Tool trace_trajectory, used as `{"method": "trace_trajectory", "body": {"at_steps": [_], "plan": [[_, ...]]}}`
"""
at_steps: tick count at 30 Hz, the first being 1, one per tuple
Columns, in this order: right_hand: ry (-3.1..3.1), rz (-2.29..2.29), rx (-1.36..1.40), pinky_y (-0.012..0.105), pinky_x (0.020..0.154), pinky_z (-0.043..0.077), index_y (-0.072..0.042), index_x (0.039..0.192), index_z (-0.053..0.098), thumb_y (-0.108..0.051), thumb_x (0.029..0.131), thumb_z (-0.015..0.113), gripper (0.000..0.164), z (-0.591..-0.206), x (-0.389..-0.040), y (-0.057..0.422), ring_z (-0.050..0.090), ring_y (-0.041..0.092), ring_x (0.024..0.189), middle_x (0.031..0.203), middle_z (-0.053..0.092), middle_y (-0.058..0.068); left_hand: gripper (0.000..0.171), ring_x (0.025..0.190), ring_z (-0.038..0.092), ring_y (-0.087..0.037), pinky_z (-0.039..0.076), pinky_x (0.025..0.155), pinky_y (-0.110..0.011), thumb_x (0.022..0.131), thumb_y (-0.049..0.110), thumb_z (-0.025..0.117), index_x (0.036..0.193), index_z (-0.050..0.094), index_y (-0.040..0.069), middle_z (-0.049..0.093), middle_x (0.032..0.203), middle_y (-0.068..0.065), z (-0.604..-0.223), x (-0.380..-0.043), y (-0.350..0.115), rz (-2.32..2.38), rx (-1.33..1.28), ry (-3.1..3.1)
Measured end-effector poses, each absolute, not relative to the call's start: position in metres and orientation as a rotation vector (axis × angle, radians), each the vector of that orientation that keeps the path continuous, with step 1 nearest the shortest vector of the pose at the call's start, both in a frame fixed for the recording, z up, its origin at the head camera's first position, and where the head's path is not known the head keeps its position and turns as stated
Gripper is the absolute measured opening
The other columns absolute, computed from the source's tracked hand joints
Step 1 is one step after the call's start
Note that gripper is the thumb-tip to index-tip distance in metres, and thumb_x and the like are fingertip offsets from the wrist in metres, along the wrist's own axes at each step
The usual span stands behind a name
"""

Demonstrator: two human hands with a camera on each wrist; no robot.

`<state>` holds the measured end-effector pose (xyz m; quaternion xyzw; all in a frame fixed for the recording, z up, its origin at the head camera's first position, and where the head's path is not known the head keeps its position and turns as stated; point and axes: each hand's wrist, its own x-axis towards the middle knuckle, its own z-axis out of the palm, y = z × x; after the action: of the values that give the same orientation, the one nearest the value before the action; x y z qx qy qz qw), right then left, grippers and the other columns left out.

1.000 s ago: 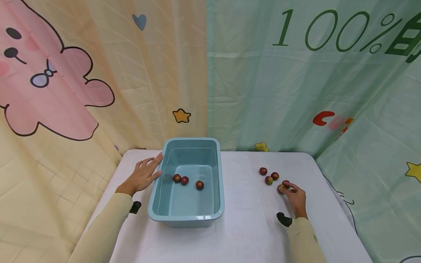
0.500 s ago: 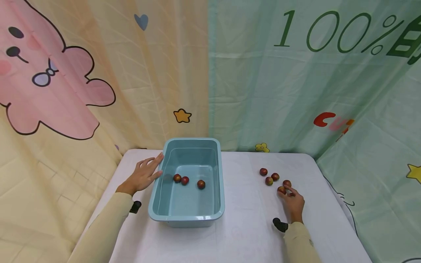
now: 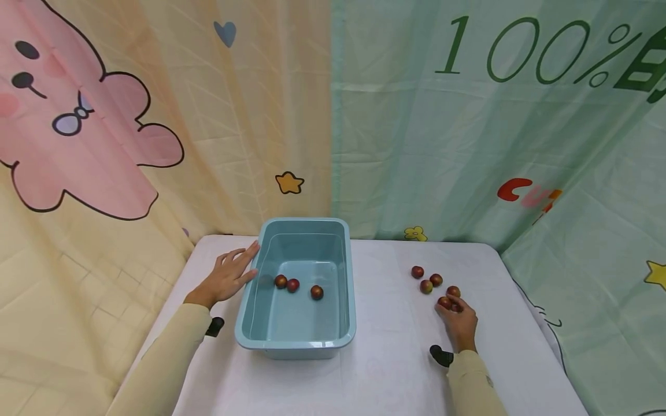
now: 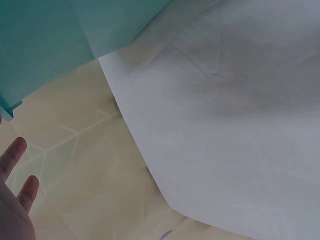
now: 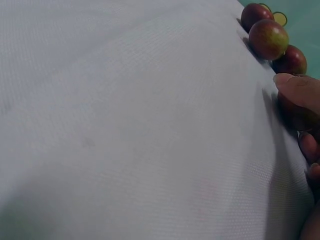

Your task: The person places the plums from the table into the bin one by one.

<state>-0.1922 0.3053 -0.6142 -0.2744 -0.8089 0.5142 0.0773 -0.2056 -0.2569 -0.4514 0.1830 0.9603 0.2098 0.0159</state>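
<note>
In the head view, my left hand rests its extended fingers against the left rim of a light blue plastic tub. Three dark red plums lie on the tub floor, one plum apart from the other two. At the right, my right hand holds a plum low over the table between thumb and curled fingers. Another plum shows partly behind these fingers. Seen from the right wrist, the thumb lies over a dark plum. Just beyond the fingertips sits one more plum.
Farther back on the white-covered table is a loose group of three plums, including a greenish-red plum. Printed curtains hang behind and beside the table. The tub stands left of the middle, close to the back edge.
My right hand has drawn slightly toward me and left, and its fingers have curled in around a plum. The lone plum in the tub has rocked slightly. My left hand has stayed put.
</note>
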Motion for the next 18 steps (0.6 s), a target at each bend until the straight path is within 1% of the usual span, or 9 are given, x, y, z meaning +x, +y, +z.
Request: {"method": "trace_trajectory", "body": {"at_steps": [6, 13, 18], "plan": [[-2.434, 1.548, -0.818, 0.054, 0.106, 0.033, -0.007, 0.132, 0.057, -0.021, 0.087, 0.073, 0.05, -0.6127, -0.1906, 0.3065, 0.039, 0.038, 0.125, 0.135, 0.048, 0.022, 0.069, 0.141, 0.017, -0.043, 0.004, 0.11, -0.063, 0.1, 0.042, 0.041, 0.155, 0.014, 0.013, 0.018, 0.159, -0.013, -0.4519, -0.2059, -0.2564, 0.633, 0.56, 2.991], [-2.434, 1.594, -0.863, 0.053, 0.106, 0.035, -0.009, 0.136, 0.054, -0.025, 0.088, 0.071, 0.054, -0.6126, -0.1901, 0.3046, 0.037, 0.038, 0.127, 0.139, 0.045, 0.021, 0.071, 0.141, 0.016, -0.043, 0.004, 0.111, -0.062, 0.099, 0.05, 0.037, 0.155, 0.014, 0.013, 0.018, 0.159, -0.013, -0.4503, -0.2051, -0.2569, 0.62, 0.554, 2.986], [-2.435, 1.594, -0.842, 0.053, 0.106, 0.035, -0.007, 0.137, 0.052, -0.023, 0.09, 0.069, 0.053, -0.6105, -0.1909, 0.3048, 0.037, 0.038, 0.127, 0.139, 0.045, 0.021, 0.07, 0.141, 0.016, -0.043, 0.004, 0.111, -0.062, 0.099, 0.045, 0.039, 0.155, 0.013, 0.013, 0.018, 0.159, -0.012, -0.451, -0.206, -0.2563, 0.625, 0.547, 2.989]]}}
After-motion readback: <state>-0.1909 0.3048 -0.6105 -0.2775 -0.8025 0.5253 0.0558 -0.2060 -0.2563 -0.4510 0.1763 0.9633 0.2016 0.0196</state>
